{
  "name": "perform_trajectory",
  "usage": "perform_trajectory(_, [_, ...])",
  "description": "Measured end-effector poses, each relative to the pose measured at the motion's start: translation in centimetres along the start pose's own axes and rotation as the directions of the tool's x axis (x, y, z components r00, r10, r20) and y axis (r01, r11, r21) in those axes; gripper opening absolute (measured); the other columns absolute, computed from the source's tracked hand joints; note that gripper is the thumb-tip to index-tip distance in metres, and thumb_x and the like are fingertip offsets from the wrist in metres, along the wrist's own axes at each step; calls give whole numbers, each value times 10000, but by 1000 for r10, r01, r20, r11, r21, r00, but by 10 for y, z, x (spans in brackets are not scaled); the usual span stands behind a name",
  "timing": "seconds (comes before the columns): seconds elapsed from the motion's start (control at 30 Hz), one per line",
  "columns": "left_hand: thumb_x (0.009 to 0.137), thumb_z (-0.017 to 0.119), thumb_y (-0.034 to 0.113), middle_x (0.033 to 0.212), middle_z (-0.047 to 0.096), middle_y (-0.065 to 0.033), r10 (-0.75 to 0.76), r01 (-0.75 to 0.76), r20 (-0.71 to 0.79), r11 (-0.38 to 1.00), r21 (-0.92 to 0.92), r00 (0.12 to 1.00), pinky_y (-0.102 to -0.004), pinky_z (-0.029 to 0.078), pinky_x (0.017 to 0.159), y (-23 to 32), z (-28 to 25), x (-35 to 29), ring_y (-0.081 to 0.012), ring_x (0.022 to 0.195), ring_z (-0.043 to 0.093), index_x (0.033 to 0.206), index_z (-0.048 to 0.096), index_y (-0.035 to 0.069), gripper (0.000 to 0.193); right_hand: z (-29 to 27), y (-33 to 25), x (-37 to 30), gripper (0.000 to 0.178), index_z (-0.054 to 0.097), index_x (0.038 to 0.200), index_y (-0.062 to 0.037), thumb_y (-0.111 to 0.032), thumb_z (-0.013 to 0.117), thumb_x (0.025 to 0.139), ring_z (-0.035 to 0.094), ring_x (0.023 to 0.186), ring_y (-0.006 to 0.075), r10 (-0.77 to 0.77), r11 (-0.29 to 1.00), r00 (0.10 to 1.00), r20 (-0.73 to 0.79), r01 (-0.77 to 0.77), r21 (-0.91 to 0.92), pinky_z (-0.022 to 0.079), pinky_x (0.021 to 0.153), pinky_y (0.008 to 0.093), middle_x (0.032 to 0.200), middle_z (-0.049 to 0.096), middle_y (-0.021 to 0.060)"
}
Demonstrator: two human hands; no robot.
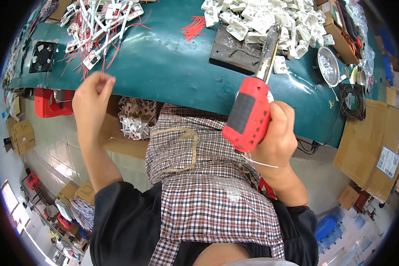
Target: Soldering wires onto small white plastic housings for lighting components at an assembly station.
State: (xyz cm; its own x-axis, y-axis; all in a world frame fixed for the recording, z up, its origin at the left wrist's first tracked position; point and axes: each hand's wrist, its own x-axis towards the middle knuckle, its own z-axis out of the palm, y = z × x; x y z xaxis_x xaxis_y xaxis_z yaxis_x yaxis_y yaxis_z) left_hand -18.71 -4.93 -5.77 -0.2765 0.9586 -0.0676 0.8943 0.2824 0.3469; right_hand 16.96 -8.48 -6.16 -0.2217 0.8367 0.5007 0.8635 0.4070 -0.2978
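My right hand (277,137) is wrapped around the handle of a red and black electric screwdriver (248,111). Its long metal shaft points away from me, the tip over the near edge of a heap of white plastic fittings (257,17). Under and left of the shaft lies a dark metal block (230,51), with white fittings at its far edge. My left hand (95,91) is raised at the table's near edge, fingers curled and thumb close to them; what they hold, if anything, is hidden. Just beyond it lies a pile of white fittings with red wires (99,31).
Loose red wires (193,29) lie mid-table. A metal bowl of small pieces (328,66) and a black fan (353,102) are at right, another fan (43,56) at left. Below the green table (164,57) are a box of fittings (137,117) and a red stool (53,104).
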Motion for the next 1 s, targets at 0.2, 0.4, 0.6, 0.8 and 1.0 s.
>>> perform_trajectory(0.2, [940, 697, 288, 893, 759, -65, 71, -98, -340, 993, -63, 938, -370, 538, 708, 3, 42, 84, -245, 801, 734, 993, 735, 107, 192, -7, 7, -5, 566, 542, 1192, 11, -42, 860, 726, 667, 949, 334, 89, 976, 993, 76, -102, 194, 566, 796, 374, 1087, 653, 175])
perform_trajectory(0.4, [944, 684, 288, 957, 758, -74, 323, -280, -665, 944, 175, 673, -350, 541, 733, 17, 81, 174, -232, 904, 724, 1038, 725, 78, 233, -8, 46, -7, 661, 502, 1225, -7, -117, 911, 718, 627, 1065, 320, -3, 936, 997, 74, -23, 351, 511, 925, 400, 1284, 657, 178])
perform_trajectory(0.6, [884, 730, 483, 1097, 750, -75, 303, -85, -610, 929, 360, 732, -470, 516, 871, 22, 94, 213, -327, 1018, 677, 1223, 696, 145, 480, 8, 46, -15, 703, 561, 1272, -5, -107, 928, 682, 605, 1059, 280, 52, 921, 999, 17, -54, 386, 509, 885, 364, 1165, 674, 108])
perform_trajectory(0.8, [913, 750, 365, 996, 717, -80, 335, -432, -798, 896, 105, 501, -332, 538, 742, 23, 99, 204, -221, 880, 696, 1197, 703, 91, 397, 12, 41, -21, 715, 538, 1290, -6, -116, 929, 701, 605, 1063, 275, 105, 892, 992, -69, -63, 448, 497, 904, 374, 1185, 664, 107])
perform_trajectory(1.0, [1021, 613, 89, 968, 602, -51, 62, -549, -710, 683, -482, 701, -237, 468, 641, 126, 32, 119, -97, 755, 587, 1268, 561, -31, 280, 12, 38, -24, 743, 470, 1291, -17, -115, 930, 716, 616, 1127, 273, 146, 909, 989, 23, -143, 392, 473, 957, 399, 1213, 650, 125])
